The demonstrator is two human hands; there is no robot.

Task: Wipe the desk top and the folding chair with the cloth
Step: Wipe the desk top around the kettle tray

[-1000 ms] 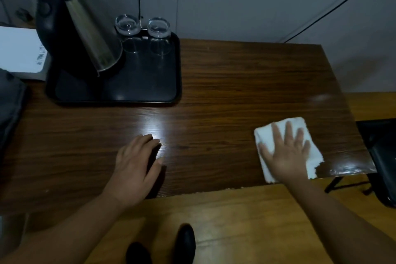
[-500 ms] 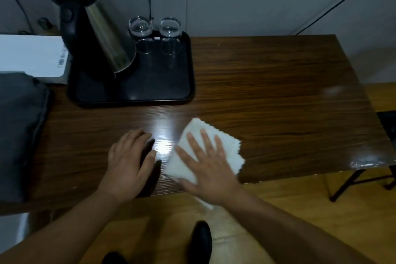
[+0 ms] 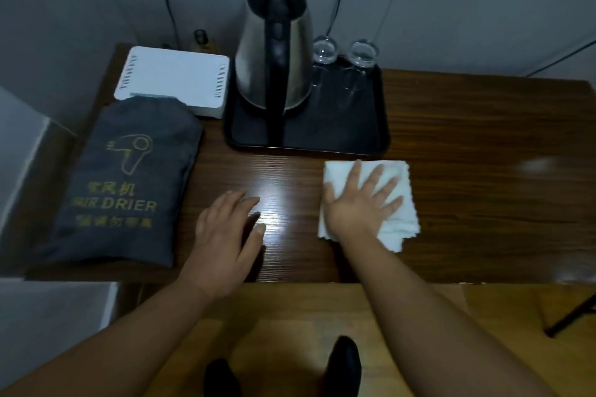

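Observation:
The dark wooden desk top [image 3: 467, 145] fills the middle of the view. A white folded cloth [image 3: 398, 177] lies on it just in front of the black tray. My right hand [image 3: 362, 203] presses flat on the cloth with fingers spread. My left hand [image 3: 225, 229] rests flat on the bare wood near the front edge, beside a bright glare spot. Of the folding chair, only a black leg [image 3: 571, 319] shows at the lower right.
A black tray [image 3: 364, 138] at the back carries a steel kettle [image 3: 274, 51] and two upturned glasses [image 3: 345, 55]. A white box [image 3: 174, 77] and a grey hair-drier bag [image 3: 125, 177] lie on the desk's left. My shoes [image 3: 343, 364] stand on the wooden floor.
My right hand has slid the cloth from the desk's right end toward the middle, then away from the front edge up near the tray. The view has turned left. My left hand stays put.

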